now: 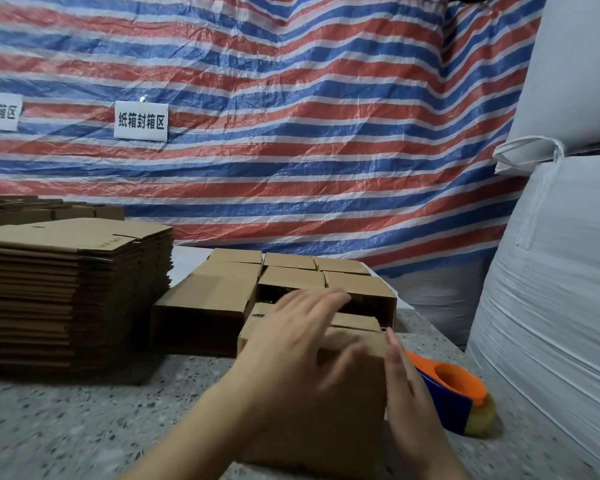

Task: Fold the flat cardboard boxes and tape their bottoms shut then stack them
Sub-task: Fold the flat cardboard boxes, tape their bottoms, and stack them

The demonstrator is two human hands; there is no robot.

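Observation:
A brown cardboard box [355, 341] stands on the speckled table [84, 427] right in front of me. My left hand [291, 344] lies flat on its top with fingers spread and straight. My right hand [407, 393] presses flat against the box's right side, fingers straight. Behind the box, several folded boxes [291, 278] sit packed together, some with their open sides facing me. A tall stack of flat cardboard blanks [73, 289] stands at the left. An orange and blue tape dispenser [454, 389] lies on the table just right of my right hand.
Large white woven sacks [551, 306] crowd the right edge of the table. A red, white and blue striped tarp [291, 116] hangs behind with two paper labels. More cardboard [49, 209] lies at the far left behind the stack.

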